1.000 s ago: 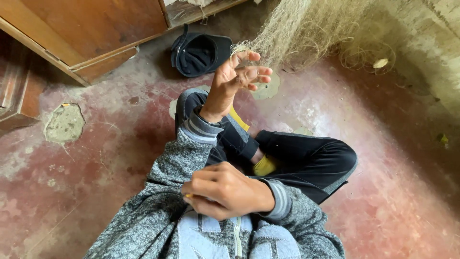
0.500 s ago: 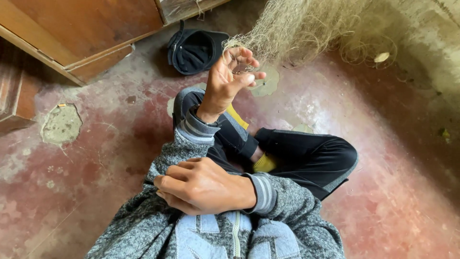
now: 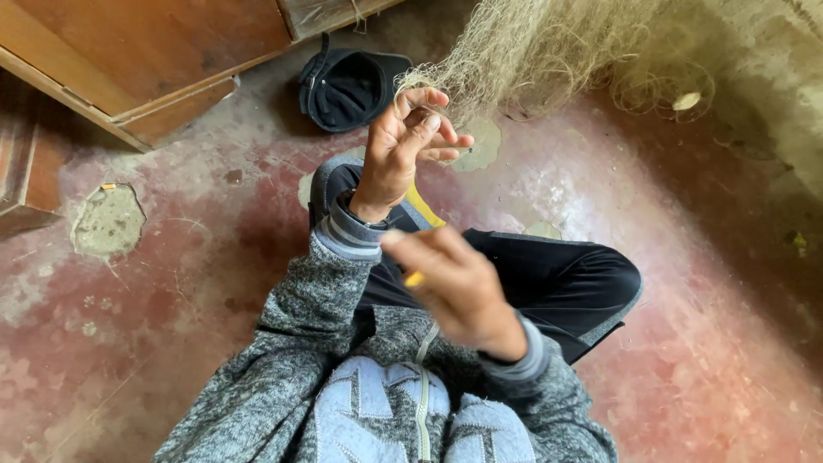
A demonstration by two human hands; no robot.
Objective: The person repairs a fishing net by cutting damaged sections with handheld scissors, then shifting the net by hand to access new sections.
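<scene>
The left hand [image 3: 403, 154] is raised in front of the person, its fingers [image 3: 426, 129] curled and pinching the gathered edge of a pale, straw-coloured fishing net of fine thread [image 3: 523, 56]. The net fans out from that pinch up and to the right, a hazy, tangled mesh that spreads against the rough wall and trails loose loops onto the floor.

The right hand [image 3: 459, 287] has changed most. Half a second ago it lay low and close to the chest, loosely closed; now it is lifted and swung toward the left wrist, blurred with motion. A small yellow-orange tip [image 3: 414, 279] shows under its fingers, likely a slim tool gripped there, though the blur hides how firmly it is held. In my judgement the hand is bringing that tool up to the pinched mesh, so the work on the net is in mid-stroke.

Both arms wear a knitted grey mottled sweater with ribbed cuffs [image 3: 283, 369], soft and thick. Below them a folded leg in smooth black trousers [image 3: 566, 283] crosses the frame, a yellow strip showing beside it.

Further out, a dark fabric cap [image 3: 347, 86] lies on the worn red-painted cement floor [image 3: 171, 283], which is chipped to bare grey patches. A brown wooden cabinet [image 3: 146, 51] stands at the upper left.
</scene>
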